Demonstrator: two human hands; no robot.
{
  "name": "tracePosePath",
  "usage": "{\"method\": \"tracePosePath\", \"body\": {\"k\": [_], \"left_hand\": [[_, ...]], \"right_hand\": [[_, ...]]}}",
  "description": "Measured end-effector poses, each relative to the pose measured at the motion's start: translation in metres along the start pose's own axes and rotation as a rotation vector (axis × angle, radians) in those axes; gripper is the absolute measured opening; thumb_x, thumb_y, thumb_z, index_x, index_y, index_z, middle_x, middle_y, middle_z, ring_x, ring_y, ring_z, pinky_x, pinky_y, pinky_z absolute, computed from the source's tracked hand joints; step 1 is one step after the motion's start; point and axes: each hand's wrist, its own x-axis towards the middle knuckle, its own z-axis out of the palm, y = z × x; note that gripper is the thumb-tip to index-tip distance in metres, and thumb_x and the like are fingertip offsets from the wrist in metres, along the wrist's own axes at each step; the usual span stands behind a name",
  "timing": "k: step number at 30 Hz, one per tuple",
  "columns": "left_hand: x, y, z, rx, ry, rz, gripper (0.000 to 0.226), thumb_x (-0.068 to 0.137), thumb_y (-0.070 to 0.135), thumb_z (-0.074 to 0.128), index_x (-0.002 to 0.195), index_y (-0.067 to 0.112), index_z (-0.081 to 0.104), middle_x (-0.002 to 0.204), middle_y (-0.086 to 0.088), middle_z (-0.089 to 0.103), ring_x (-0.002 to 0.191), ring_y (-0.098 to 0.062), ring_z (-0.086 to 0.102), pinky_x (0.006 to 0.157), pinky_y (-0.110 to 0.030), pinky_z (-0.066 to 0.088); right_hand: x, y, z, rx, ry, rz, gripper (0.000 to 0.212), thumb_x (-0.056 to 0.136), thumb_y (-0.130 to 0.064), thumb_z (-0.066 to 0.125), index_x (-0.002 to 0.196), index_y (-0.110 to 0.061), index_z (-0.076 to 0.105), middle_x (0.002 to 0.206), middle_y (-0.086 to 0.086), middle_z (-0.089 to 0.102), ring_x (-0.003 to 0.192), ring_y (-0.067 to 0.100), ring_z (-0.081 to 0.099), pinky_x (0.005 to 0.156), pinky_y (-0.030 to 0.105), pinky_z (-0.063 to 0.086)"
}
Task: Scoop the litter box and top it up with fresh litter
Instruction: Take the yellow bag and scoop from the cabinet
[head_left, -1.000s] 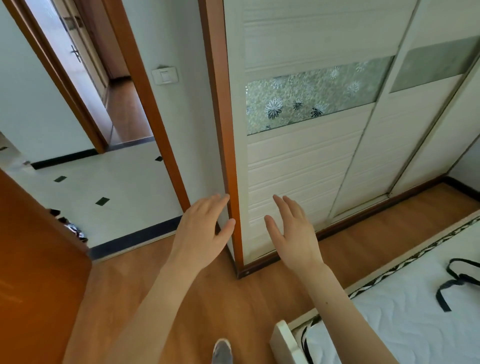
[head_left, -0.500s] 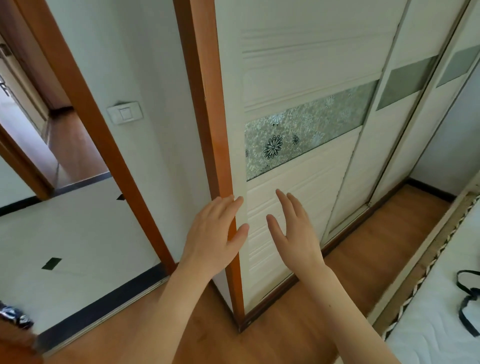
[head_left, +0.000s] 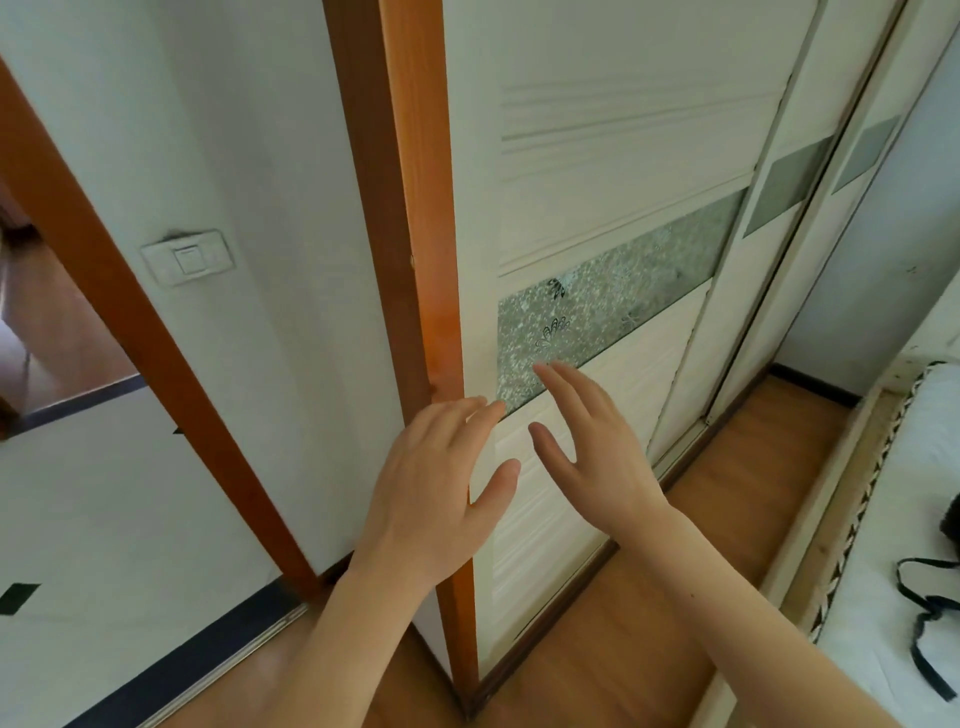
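No litter box, scoop or litter shows in the head view. My left hand (head_left: 436, 483) and my right hand (head_left: 592, 447) are both raised with straight fingers, holding nothing. They hover side by side in front of the leftmost white sliding wardrobe door (head_left: 587, 218), just below its frosted floral glass band (head_left: 618, 296). The left fingertips lie near the wardrobe's orange wooden edge post (head_left: 415, 208). Whether either hand touches the door I cannot tell.
A doorway with an orange frame (head_left: 104, 291) opens on the left onto a white tiled floor (head_left: 104, 519). A light switch (head_left: 188, 257) sits on the wall between. A mattress (head_left: 904, 571) with a black strap (head_left: 930, 613) lies at the right, beyond a strip of wooden floor (head_left: 727, 483).
The view has closed in on the wardrobe and risen. Both hands stay spread and have lifted toward the glass band of the left door.
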Motion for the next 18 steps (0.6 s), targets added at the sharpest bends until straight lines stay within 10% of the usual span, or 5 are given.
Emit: {"method": "tracePosePath", "body": {"k": [12,18], "left_hand": [[0.022,0.003,0.033,0.238,0.201,-0.095,0.037,0.089,0.044,0.048,0.11,0.021,0.068,0.113,0.005,0.066,0.107,-0.01,0.052,0.093,-0.024,0.04],[0.033,0.032,0.051,0.325,0.253,-0.339,0.031,0.091,0.038,0.049,0.106,0.019,0.068,0.109,0.004,0.065,0.103,-0.011,0.055,0.089,-0.027,0.046]], "right_hand": [[0.12,0.058,0.01,-0.147,0.02,-1.266,0.028,0.092,-0.011,0.057,0.116,-0.001,0.068,0.115,0.017,0.066,0.111,0.033,0.062,0.1,0.046,0.045],[0.16,0.076,0.03,-0.065,0.062,-1.605,0.021,0.094,-0.008,0.06,0.112,-0.004,0.069,0.113,0.012,0.068,0.111,0.026,0.062,0.102,0.045,0.045]]}}
